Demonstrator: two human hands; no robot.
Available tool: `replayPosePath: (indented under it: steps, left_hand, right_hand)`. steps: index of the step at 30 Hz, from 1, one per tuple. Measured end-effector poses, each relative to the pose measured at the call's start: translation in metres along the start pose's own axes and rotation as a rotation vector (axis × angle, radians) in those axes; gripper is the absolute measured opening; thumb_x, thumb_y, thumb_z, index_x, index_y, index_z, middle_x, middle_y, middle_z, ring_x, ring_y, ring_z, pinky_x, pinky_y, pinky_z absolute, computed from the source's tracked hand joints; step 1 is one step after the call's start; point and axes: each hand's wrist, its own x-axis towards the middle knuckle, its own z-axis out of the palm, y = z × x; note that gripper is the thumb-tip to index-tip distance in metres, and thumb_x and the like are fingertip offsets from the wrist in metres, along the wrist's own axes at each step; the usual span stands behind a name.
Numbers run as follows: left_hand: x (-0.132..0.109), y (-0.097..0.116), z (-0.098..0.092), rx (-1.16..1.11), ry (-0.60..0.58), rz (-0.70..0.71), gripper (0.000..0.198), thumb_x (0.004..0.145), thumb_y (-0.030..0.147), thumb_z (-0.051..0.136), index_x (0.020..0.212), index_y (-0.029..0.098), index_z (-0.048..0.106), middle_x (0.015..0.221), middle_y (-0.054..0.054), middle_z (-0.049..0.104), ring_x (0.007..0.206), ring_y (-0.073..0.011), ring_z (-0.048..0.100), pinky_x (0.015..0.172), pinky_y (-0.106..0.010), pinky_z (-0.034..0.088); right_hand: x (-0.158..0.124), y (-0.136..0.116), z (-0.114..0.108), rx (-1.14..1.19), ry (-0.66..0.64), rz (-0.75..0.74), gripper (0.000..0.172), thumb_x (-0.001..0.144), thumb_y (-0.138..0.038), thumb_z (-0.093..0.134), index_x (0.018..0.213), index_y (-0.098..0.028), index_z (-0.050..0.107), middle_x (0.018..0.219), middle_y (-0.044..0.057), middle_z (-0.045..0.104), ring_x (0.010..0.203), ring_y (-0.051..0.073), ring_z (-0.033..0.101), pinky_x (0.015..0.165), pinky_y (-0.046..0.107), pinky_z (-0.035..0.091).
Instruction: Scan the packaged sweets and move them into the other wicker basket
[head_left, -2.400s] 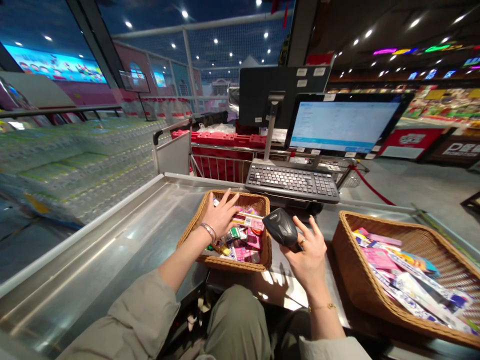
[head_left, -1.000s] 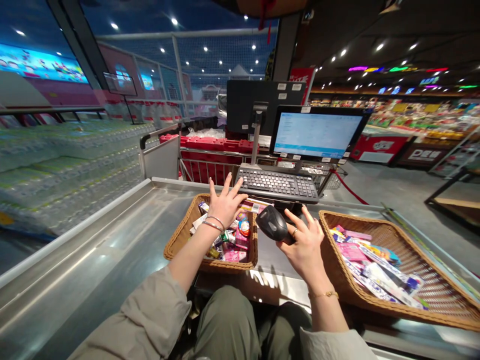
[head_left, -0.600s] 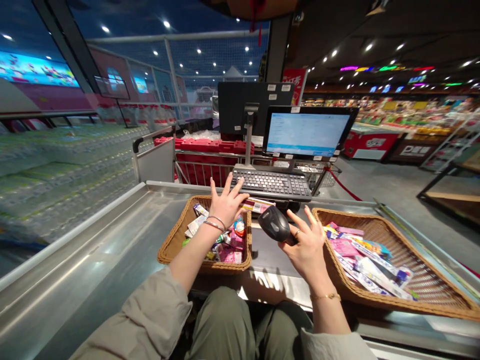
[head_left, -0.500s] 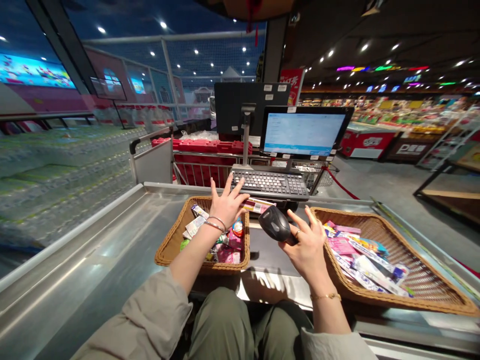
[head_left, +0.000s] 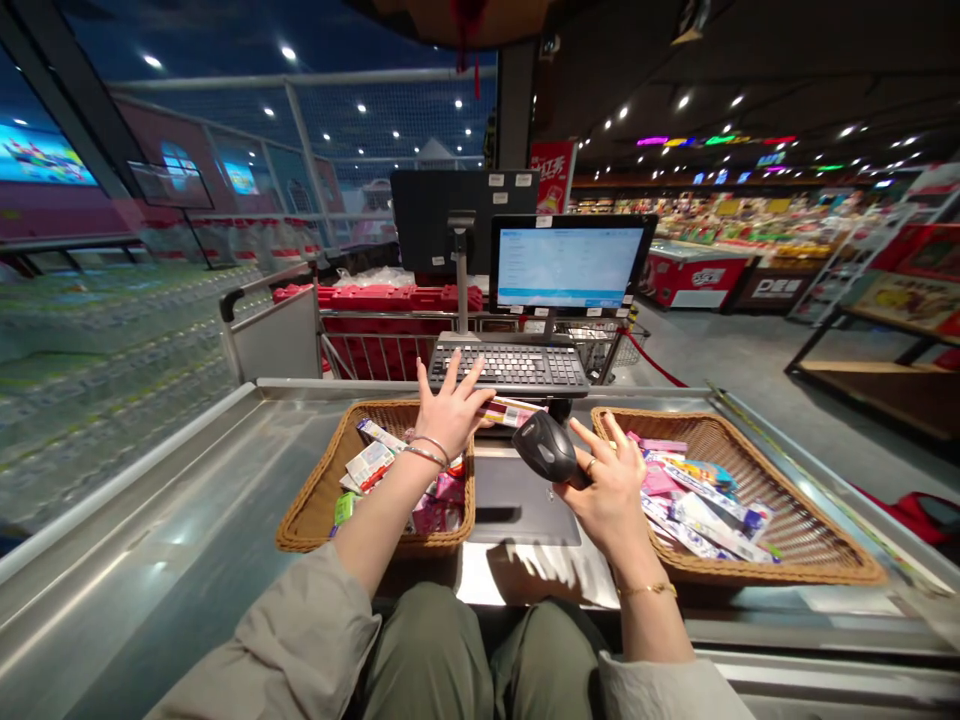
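Observation:
My left hand (head_left: 450,412) is over the right side of the left wicker basket (head_left: 304,515), its fingers spread toward the keyboard (head_left: 517,368). A slim pink-and-white box with a barcode (head_left: 511,411) sticks out from under its thumb side. In my right hand (head_left: 611,485) is a black barcode scanner (head_left: 546,446), its head tilted toward the box and close to it. The grip around the scanner's handle is partly hidden. Small packaged goods (head_left: 371,465) lie in the left basket. The right wicker basket (head_left: 817,530) holds several slim boxes and packets (head_left: 705,500).
A lit monitor (head_left: 568,268) stands behind the keyboard, beside a second screen's dark back (head_left: 435,220). The metal counter (head_left: 202,520) stretches left with a raised edge. Behind it are a shopping cart (head_left: 375,345) and stacked bottle packs (head_left: 112,370).
The view has turned slightly right, so the baskets and screens sit further left in the picture. Both hands keep nearly the same pose, with the box and scanner still held close together.

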Motion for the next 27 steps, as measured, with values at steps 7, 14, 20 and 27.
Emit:
replayPosePath:
  steps: [7,14,20,27]
  left_hand:
    - [0.005,0.006,0.003,-0.014,0.024,0.016,0.036,0.086,0.040,0.065,0.121,0.031,0.065,0.158,-0.004,0.033,0.149,-0.0401,0.012,0.109,-0.079,-0.010]
    - [0.007,0.009,0.003,0.013,0.068,0.032,0.036,0.086,0.040,0.066,0.120,0.031,0.066,0.156,-0.004,0.036,0.148,-0.0402,0.016,0.108,-0.080,-0.004]
    - [0.008,0.010,0.004,0.008,0.075,0.040,0.035,0.086,0.040,0.066,0.120,0.031,0.066,0.156,-0.005,0.036,0.148,-0.0401,0.017,0.108,-0.081,-0.004]
    - [0.012,0.015,0.005,0.013,0.083,0.050,0.035,0.086,0.038,0.066,0.120,0.031,0.066,0.156,-0.005,0.036,0.148,-0.0397,0.018,0.108,-0.081,-0.004]
  right_hand:
    - [-0.003,0.006,-0.003,0.012,0.018,-0.005,0.026,0.072,-0.023,0.066,0.098,-0.026,0.071,0.130,0.005,0.065,0.142,0.035,0.034,0.110,0.065,0.022]
    - [-0.003,0.007,-0.005,0.011,0.021,-0.011,0.028,0.071,-0.022,0.069,0.098,-0.026,0.071,0.130,0.003,0.065,0.142,0.037,0.034,0.111,0.066,0.021]
    - [-0.002,0.006,-0.006,0.014,0.038,0.005,0.025,0.071,-0.022,0.068,0.096,-0.026,0.071,0.129,0.004,0.066,0.141,0.037,0.035,0.109,0.066,0.023]
    - [-0.006,0.010,-0.009,0.002,0.059,0.041,0.023,0.070,-0.024,0.067,0.093,-0.027,0.072,0.129,0.004,0.065,0.140,0.036,0.037,0.107,0.067,0.024]
